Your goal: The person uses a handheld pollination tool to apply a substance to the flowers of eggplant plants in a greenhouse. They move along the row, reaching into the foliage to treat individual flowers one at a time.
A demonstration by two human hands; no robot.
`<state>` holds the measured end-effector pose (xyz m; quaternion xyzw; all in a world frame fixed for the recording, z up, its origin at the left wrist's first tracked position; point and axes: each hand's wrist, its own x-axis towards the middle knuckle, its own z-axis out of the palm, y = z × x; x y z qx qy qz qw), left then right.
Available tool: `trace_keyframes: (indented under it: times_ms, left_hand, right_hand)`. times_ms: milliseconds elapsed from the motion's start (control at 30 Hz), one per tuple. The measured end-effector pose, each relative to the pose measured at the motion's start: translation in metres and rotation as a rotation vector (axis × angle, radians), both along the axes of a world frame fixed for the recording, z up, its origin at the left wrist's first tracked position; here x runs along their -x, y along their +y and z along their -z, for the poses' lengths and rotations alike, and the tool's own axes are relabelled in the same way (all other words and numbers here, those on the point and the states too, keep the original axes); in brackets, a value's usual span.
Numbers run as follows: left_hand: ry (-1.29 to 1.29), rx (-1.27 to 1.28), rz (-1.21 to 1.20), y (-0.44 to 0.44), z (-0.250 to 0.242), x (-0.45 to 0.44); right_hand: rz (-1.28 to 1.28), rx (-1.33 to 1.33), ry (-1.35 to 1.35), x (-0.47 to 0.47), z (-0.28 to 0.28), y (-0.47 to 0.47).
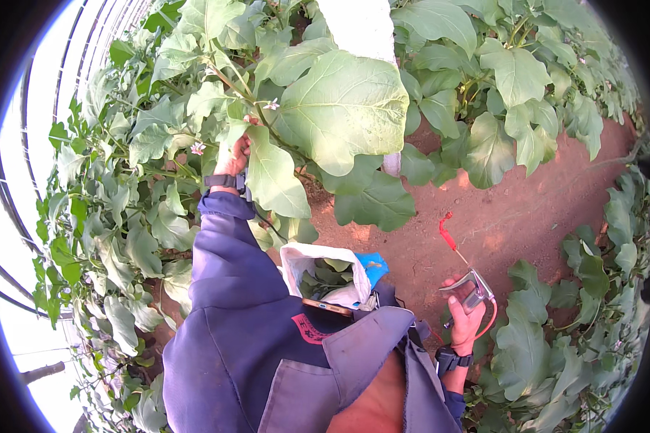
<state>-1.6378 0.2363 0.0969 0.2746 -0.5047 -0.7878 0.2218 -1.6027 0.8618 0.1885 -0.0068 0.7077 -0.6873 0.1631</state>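
My left hand (235,154) is raised among the leaves of an eggplant plant (341,108), its fingers at a stem near a pale purple flower (271,104); leaves partly hide them. Lower right, my right hand (462,314) is wrapped around a small handheld sprayer-like device (476,289) with a thin wand, a red tip (447,230) and a red tube (490,327). The tip points up and away over the soil. At my waist hangs a white bag (298,260) holding green leaves (327,279).
Eggplant rows stand on both sides of a reddish soil path (498,216). A white hanging strip (360,27) comes down at the top centre. Curved greenhouse ribs (24,108) run along the left. A phone (326,307) sits at my chest, by a blue plastic piece (376,267).
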Motion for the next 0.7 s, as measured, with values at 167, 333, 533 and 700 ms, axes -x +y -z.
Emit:
trace_keyframes:
  times_ms: [167,333,533,700]
  left_hand:
    - [-0.222,0.177,0.156,0.006,-0.027,-0.021]
    - [-0.404,0.346,0.177,0.002,-0.046,-0.023]
    - [-0.685,0.789,0.170,-0.003,-0.051,-0.015]
    - [-0.846,1.003,0.212,-0.003,-0.056,-0.010]
  right_hand:
    - [0.037,-0.105,0.048,0.000,-0.013,-0.011]
    - [0.034,-0.129,0.051,0.011,-0.022,-0.022]
    - [-0.012,-0.144,0.033,0.023,-0.024,-0.038]
    - [-0.043,-0.111,0.023,0.034,-0.022,-0.037]
